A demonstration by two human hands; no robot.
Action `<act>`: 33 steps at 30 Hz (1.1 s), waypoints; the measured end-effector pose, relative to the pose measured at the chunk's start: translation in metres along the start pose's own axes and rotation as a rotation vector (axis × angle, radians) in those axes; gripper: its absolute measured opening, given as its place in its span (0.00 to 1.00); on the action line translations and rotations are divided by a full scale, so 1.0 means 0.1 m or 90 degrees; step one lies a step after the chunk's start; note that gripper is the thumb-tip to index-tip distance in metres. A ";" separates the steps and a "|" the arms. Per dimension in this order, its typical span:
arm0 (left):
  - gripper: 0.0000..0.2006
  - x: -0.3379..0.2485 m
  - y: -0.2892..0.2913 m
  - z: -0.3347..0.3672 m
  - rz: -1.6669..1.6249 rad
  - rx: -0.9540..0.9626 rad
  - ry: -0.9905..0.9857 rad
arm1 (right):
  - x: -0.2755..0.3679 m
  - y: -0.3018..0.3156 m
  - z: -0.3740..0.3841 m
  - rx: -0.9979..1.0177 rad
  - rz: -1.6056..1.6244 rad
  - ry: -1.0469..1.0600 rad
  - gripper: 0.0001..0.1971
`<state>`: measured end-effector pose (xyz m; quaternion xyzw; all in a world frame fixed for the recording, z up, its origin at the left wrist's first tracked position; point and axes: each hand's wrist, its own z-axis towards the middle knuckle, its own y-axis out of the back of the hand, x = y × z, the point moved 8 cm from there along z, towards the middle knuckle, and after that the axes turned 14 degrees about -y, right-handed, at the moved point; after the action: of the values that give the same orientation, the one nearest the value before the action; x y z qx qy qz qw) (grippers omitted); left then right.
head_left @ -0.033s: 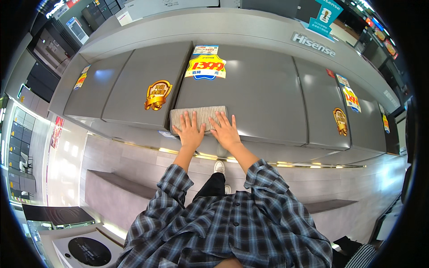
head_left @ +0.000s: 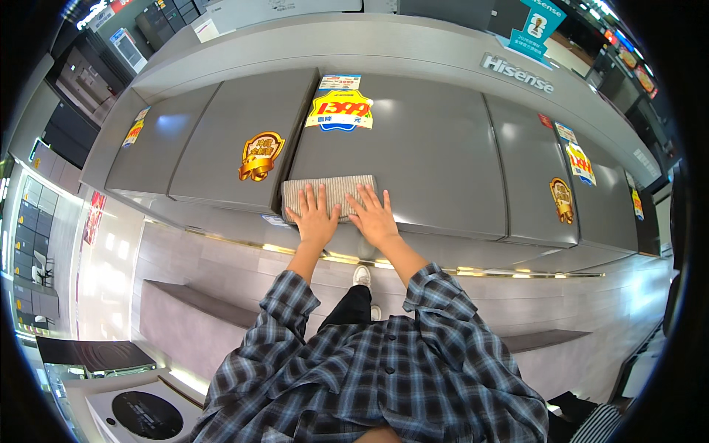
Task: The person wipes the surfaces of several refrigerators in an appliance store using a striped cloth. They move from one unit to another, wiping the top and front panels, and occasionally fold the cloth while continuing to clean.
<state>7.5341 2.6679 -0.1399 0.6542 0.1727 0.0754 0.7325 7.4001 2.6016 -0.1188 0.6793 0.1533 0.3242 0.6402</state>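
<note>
A folded beige cloth with fine stripes lies flat at the front left corner of a glossy grey appliance top. My left hand rests palm down on the left half of the cloth, its fingers spread. Beside it, my right hand lies over the cloth's right part with fingers apart, some reaching to its right edge. Neither hand grips the cloth. Beyond it, a yellow and red price sticker is on the same grey top.
More grey appliances stand side by side to left and right, bearing gold stickers. A raised grey ledge runs behind them, with a teal sign on it. Low benches stand on the tiled floor behind me.
</note>
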 end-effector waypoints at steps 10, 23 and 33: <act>0.39 -0.20 0.07 -0.07 -0.021 0.046 -0.032 | -0.17 0.03 -0.19 0.010 -0.024 -0.009 0.28; 0.51 -0.12 0.19 -0.07 0.222 0.229 -0.148 | -0.18 0.04 -0.19 0.036 -0.015 -0.018 0.39; 0.30 0.04 0.50 -0.04 -0.002 -0.026 -0.217 | -0.34 0.24 -0.14 -0.044 0.291 0.019 0.22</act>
<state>7.5424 2.6798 -0.0916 0.6422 0.0459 -0.0343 0.7644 7.3613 2.5879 -0.1045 0.6694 -0.0064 0.4758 0.5704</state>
